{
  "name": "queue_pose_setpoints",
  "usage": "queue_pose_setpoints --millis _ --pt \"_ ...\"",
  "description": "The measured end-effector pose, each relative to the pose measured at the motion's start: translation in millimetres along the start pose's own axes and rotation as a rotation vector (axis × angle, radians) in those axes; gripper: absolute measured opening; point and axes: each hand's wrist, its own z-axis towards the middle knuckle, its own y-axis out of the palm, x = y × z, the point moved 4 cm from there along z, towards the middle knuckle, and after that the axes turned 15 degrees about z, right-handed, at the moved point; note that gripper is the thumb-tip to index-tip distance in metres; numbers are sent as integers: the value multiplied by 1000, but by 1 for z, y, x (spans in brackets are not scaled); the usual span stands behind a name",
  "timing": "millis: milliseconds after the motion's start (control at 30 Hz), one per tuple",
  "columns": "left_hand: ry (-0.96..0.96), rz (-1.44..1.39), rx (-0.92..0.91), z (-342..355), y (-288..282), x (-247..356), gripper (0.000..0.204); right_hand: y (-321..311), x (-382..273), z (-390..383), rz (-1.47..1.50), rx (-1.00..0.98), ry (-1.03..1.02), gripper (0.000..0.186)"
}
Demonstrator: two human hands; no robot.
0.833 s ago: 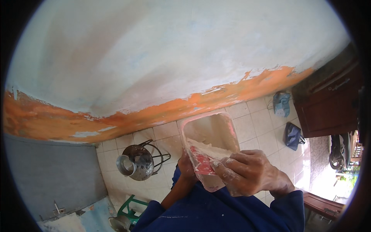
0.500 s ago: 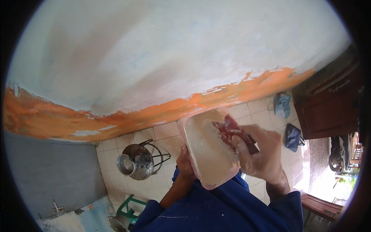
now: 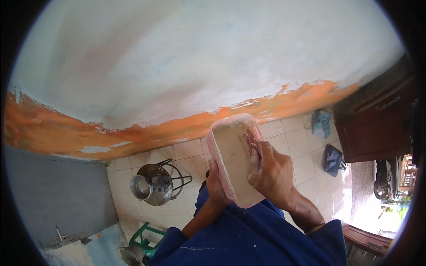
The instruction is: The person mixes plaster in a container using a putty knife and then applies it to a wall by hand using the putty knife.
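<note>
My left hand point(image 3: 214, 186) grips the left side of a pink rectangular plastic tub point(image 3: 214, 144) that is held at waist height and coated inside with cream-coloured paste. My right hand point(image 3: 271, 173) is closed on a red flat scraper point(image 3: 249, 137), smeared with white, which lies against the inner right side of the tub. Its fingers hide much of the scraper. White residue marks my fingers. The tub is in front of a wall point(image 3: 213, 53), white above with a patchy orange band along the bottom.
A dark round stool point(image 3: 162, 195) with a metal container point(image 3: 141, 187) stands left on the tiled floor point(image 3: 306, 164). A green chair point(image 3: 148, 232) is lower left. Two bags point(image 3: 320, 124) lie near a brown door point(image 3: 372, 124) on the right, with a motorcycle point(image 3: 384, 179) outside the opening.
The tub and both hands have moved slightly up. The scraper has gone from lying across the tub to along its right inner side, with my right hand turned over it.
</note>
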Motion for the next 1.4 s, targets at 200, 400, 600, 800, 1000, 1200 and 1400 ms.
queue_pose_setpoints --millis 200,400,600,800,1000,1200,1400 --pt "15 -268 -58 7 0 -6 60 14 -4 -9 123 -3 -25 13" --pt "18 -382 -157 12 -11 -16 63 -17 -28 8 279 146 -9 12" --pt "45 -575 -183 20 -6 -20 52 15 -14 1 229 -6 27 14" --pt "-86 -362 -140 15 -9 -12 84 -2 -25 1 196 77 36 15" --pt "103 -410 -159 17 -19 -14 49 -10 -51 -1 289 119 -43 15" --pt "233 140 162 13 -55 -33 46 21 -38 -9 315 3 -41 14" --pt "138 -250 -185 16 -34 -24 50 6 -26 -7 247 51 -32 14"
